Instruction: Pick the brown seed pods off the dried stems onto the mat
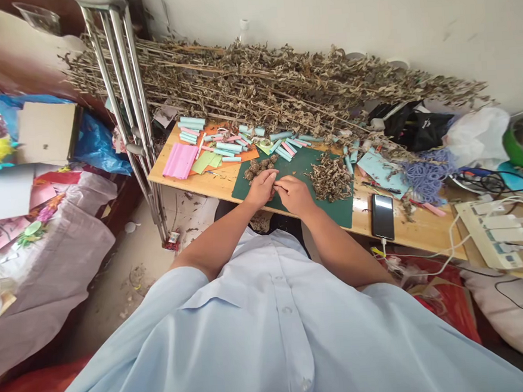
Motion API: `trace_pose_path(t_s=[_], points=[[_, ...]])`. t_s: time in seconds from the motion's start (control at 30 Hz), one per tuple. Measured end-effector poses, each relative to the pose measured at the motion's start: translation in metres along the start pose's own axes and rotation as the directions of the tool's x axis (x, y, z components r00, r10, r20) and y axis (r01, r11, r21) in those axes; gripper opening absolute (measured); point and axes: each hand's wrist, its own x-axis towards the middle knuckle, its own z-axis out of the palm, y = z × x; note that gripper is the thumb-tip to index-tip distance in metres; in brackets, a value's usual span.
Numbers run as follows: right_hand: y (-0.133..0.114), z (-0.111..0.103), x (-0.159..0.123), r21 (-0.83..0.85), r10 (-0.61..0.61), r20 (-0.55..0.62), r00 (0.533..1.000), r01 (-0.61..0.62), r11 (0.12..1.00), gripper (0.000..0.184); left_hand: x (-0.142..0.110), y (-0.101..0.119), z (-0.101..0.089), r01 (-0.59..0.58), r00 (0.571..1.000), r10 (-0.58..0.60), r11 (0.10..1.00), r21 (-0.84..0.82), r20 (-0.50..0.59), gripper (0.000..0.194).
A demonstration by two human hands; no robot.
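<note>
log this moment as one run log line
left hand: beside dried seed clusters | right hand: touching left hand | surface: green cutting mat | nearby: crumbled dried leaves

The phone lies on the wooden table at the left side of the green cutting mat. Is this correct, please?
Not quite: the head view shows the phone at the right side of the green cutting mat, not the left. It does lie on the wooden table.
</note>
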Motion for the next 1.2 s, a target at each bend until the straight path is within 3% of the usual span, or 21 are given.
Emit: trace_pose_path(t_s=[0.17, 0.27, 0.33, 0.4, 0.5, 0.57, 0.6, 0.7, 0.77, 0.83, 1.0, 1.2], points=[[-0.006, 0.008, -0.001, -0.179, -0.001, -0.021, 1.000, -0.003, 0.984, 0.025, 0.002, -0.002, 0.001, -0.055, 0.997, 0.060, 0.994, 0.098, -0.049, 0.032], [-0.006, 0.016, 0.000, -0.175, 0.023, -0.083, 0.996, -0.037, 0.984, 0.022, 0.003, -0.002, 0.001, -0.064, 0.993, 0.075, 0.991, 0.120, -0.087, 0.028], [-0.005, 0.020, 0.001, -0.089, 0.069, -0.133, 0.989, -0.081, 0.993, 0.020, 0.003, -0.002, 0.001, -0.046, 0.995, 0.054, 0.995, 0.089, -0.082, 0.026], [-0.003, 0.025, 0.003, 0.097, 0.194, -0.158, 0.968, -0.181, 0.979, 0.019, 0.003, -0.001, 0.002, -0.021, 0.997, 0.024, 0.999, 0.043, -0.069, 0.026], [-0.001, 0.032, 0.005, 0.448, 0.423, -0.055, 0.904, -0.356, 0.820, 0.023, 0.001, 0.000, 0.003, -0.002, 0.999, 0.002, 1.000, -0.005, -0.053, 0.027], [-0.001, 0.034, 0.005, 0.566, 0.500, 0.013, 0.866, -0.419, 0.710, 0.026, 0.001, 0.000, 0.002, -0.005, 0.999, 0.005, 1.000, -0.011, -0.039, 0.028], [-0.001, 0.035, 0.006, 0.577, 0.516, 0.015, 0.856, -0.429, 0.695, 0.026, 0.000, 0.000, 0.002, -0.006, 1.000, 0.006, 1.000, -0.013, -0.031, 0.029], [-0.004, 0.030, 0.004, 0.433, 0.438, -0.085, 0.895, -0.363, 0.825, 0.026, -0.001, 0.002, 0.002, 0.000, 1.000, 0.000, 0.999, -0.036, -0.013, 0.034], [-0.006, 0.022, 0.003, 0.244, 0.269, -0.132, 0.954, -0.232, 0.942, 0.026, -0.002, 0.004, 0.002, 0.018, 1.000, -0.018, 0.998, -0.055, -0.012, 0.038], [-0.008, 0.014, 0.001, 0.101, 0.109, -0.109, 0.988, -0.098, 0.990, 0.027, -0.003, 0.006, 0.002, 0.039, 0.999, -0.040, 0.997, -0.062, -0.015, 0.044], [-0.011, 0.004, 0.001, -0.070, -0.028, -0.007, 1.000, 0.028, 0.997, 0.025, -0.002, 0.004, 0.001, 0.037, 0.999, -0.038, 0.998, -0.057, -0.006, 0.049], [-0.011, 0.011, 0.006, -0.195, 0.031, -0.031, 0.999, -0.036, 0.980, 0.022, 0.000, 0.000, -0.001, -0.061, 0.998, 0.062, 0.997, 0.044, -0.021, 0.037]])
